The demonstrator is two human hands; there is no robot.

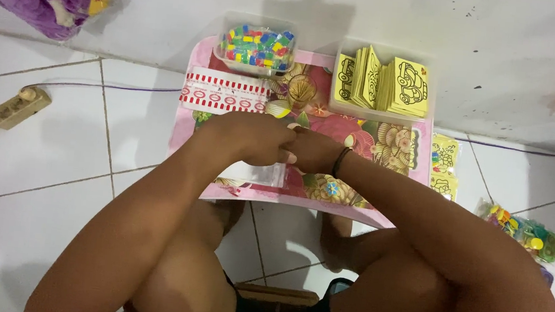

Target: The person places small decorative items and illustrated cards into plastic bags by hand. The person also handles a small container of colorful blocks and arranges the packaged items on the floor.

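White tiled floor, low pink floral table against wall. Left hand and right hand meet mid-table, fingers curled together; what they pinch, cannot tell. Clear plastic sleeve lies beneath, near front edge. Likely packing step; next calls for steady fingertip grip.

1. My left hand is curled into a loose fist, knuckles up, fingers tucked under and pointing toward my right hand.
2. My right hand is closed too, its back turned up, meeting the left one fingertip to fingertip right in front of me.
3. The two hands touch at the thumbs and first fingers; what they pinch between them I cannot tell.
4. A dark band circles my right wrist, just behind the hand.
5. Both forearms run out from my body and converge toward the hands, bare to the elbow.
6. My bare knees sit below the forearms, spread apart, one under each arm.
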